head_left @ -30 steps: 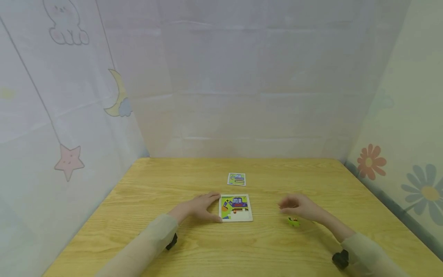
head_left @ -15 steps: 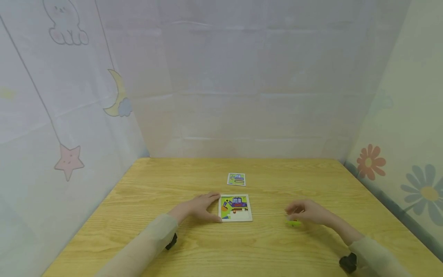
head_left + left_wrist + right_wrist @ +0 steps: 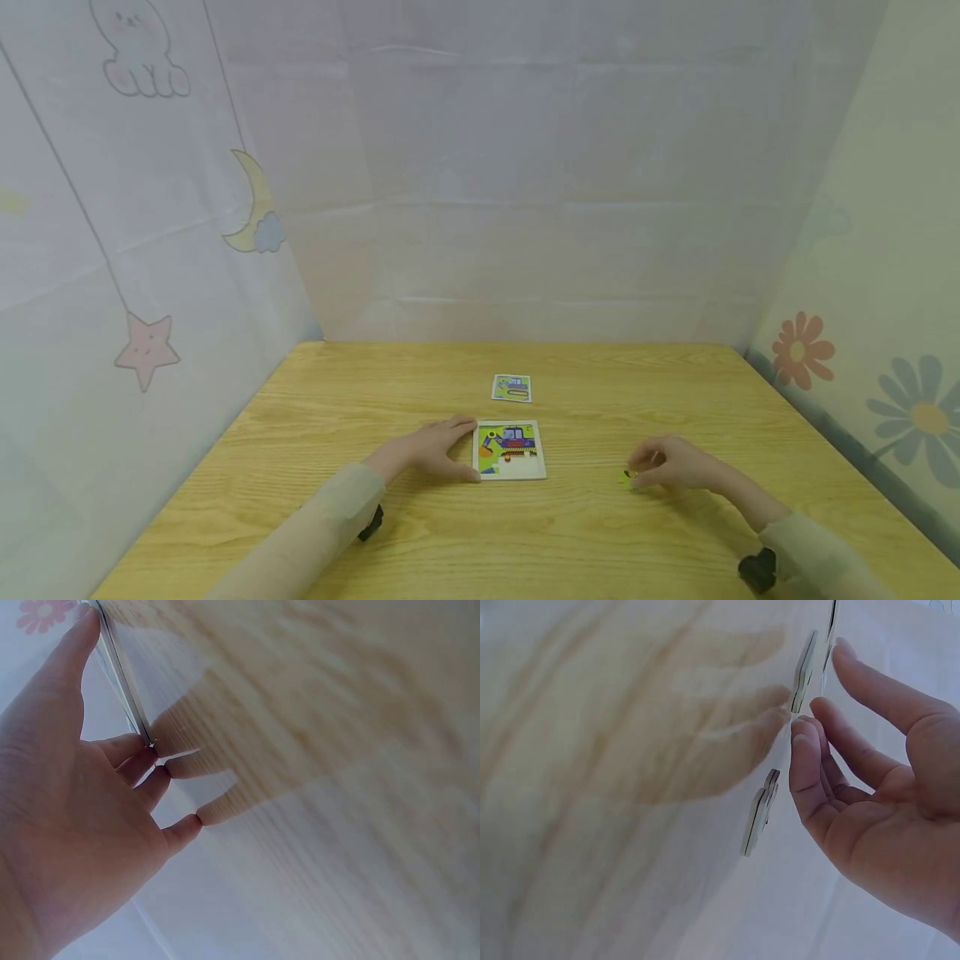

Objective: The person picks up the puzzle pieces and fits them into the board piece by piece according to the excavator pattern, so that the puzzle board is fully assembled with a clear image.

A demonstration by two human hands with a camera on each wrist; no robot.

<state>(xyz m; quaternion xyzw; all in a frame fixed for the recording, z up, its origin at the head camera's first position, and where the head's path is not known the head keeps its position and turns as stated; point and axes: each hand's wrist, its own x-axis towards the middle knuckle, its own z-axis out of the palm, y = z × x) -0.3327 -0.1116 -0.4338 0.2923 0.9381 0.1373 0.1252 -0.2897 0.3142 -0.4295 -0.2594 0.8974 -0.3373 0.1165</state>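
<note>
A square jigsaw puzzle board (image 3: 512, 477) with a white rim lies on the table. It shows a digger, with pale gaps low in the picture. At its left edge rests my left hand (image 3: 438, 450), fingers fairly straight, thumb at the near corner and fingertips at the far one. In the left wrist view the hand (image 3: 90, 802) touches the board's edge (image 3: 124, 675). To the right, my right hand (image 3: 675, 467) is over a green puzzle piece (image 3: 627, 479), fingers bent. In the right wrist view, fingertips are beside one piece (image 3: 804, 673), thumb apart; another piece (image 3: 760, 814) lies nearby.
A small picture card (image 3: 512, 388) with a similar digger lies behind the board. The wooden table (image 3: 360, 375) meets pale fabric walls (image 3: 480, 208) at the back and both sides.
The right hand has moved slightly right and lowered its fingers to the green piece, now partly covering it. The left hand and board have stayed in place.
</note>
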